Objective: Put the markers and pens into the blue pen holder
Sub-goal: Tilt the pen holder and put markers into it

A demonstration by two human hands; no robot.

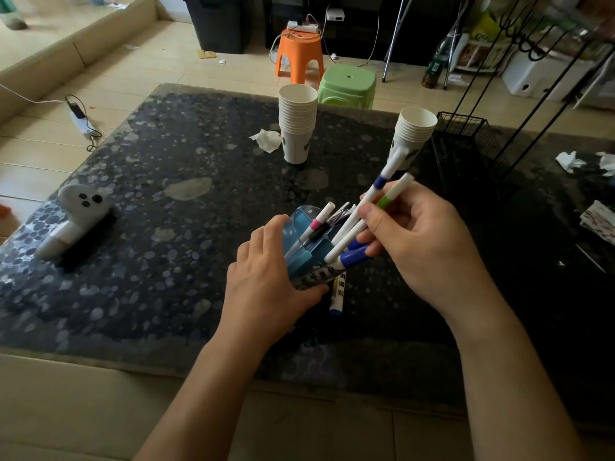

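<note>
Markers bunched in right hand grip, tips over blue pen holder; left hand clasps holder.

Dim indoor shot, daylight from the far left, wide-angle warp at edges.

Tiled floor at top left is brightest, slightly washed out; the right side and the black wire rack sink into near-black with little detail. Glossy table shows soft pale reflections, no hard glare. Ghost-shaped toy casts a dark shadow to its right. Hands are evenly lit and fairly sharp; the background is softer. Straight lines bow near the frame borders.
</note>
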